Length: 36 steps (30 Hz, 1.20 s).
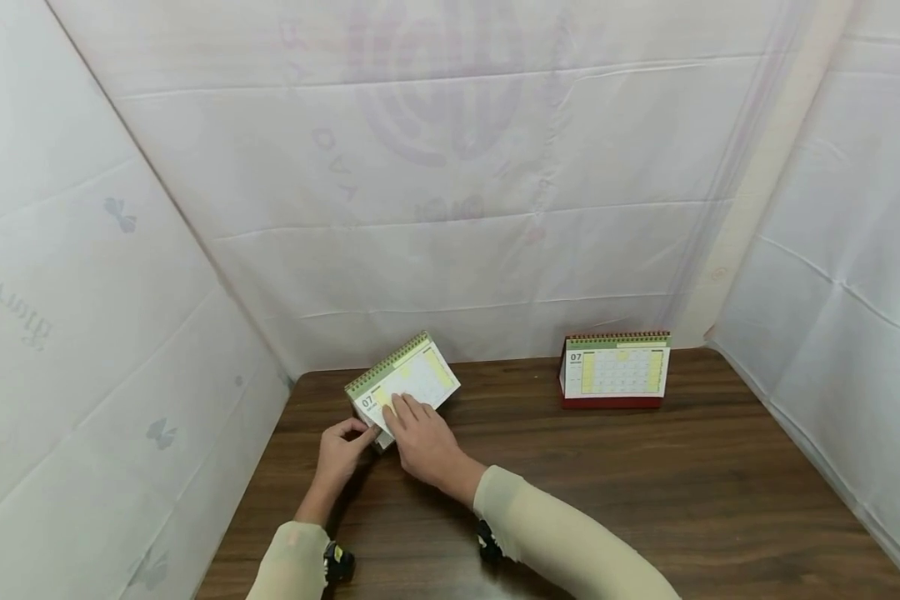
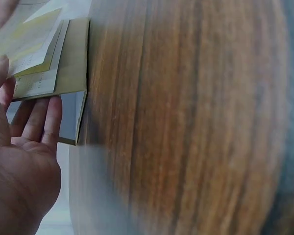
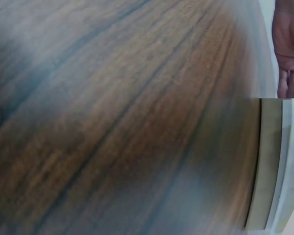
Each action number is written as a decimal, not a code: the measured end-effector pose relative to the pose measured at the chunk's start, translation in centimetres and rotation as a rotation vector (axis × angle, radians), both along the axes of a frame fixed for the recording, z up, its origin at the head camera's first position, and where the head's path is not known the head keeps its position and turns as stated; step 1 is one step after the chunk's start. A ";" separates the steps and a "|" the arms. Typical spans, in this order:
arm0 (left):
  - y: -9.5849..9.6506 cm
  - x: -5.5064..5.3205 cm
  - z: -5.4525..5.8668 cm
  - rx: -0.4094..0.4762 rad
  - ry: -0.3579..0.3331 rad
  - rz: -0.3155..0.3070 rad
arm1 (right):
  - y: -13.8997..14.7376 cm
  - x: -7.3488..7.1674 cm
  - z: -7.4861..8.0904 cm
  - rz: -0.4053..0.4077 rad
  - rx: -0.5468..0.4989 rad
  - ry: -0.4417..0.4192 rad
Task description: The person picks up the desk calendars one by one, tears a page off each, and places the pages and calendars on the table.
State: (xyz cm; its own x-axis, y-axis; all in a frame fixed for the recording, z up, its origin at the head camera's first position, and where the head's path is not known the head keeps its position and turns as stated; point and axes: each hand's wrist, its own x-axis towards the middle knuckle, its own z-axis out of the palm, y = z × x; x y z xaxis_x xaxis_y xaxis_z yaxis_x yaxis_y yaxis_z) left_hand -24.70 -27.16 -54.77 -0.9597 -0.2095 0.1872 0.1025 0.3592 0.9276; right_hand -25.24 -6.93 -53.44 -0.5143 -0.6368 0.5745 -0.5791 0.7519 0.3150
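Observation:
A spiral-bound desk calendar [image 1: 420, 377] with a green top strip and a "07" page stands turned at the table's far left. My left hand [image 1: 337, 457] holds its lower left corner, the thumb in front. In the left wrist view, the left fingers [image 2: 36, 120] reach behind the tan front board [image 2: 74, 61], inside the stand. Loose page corners [image 2: 44, 56] curl away from that board near the thumb. My right hand [image 1: 426, 442] lies with extended fingers on the front page. The right wrist view has the board's edge [image 3: 269, 161] at its right side.
A second desk calendar [image 1: 621, 371], with a red base and the same "07" page, stands upright at the back right. White cloth walls [image 1: 450, 275] enclose the dark wooden table [image 1: 570, 483] at the back and both sides.

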 end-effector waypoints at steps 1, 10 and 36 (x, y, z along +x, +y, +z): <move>-0.1 0.1 0.0 0.012 -0.010 -0.003 | 0.2 -0.1 0.1 0.014 -0.021 0.011; -0.7 -0.3 -0.4 0.008 -0.151 -0.076 | 1.2 -0.6 1.6 0.138 -0.198 0.055; -1.1 -3.1 -0.9 -0.308 -0.253 -0.192 | 1.4 -0.9 5.3 0.210 -0.382 -0.004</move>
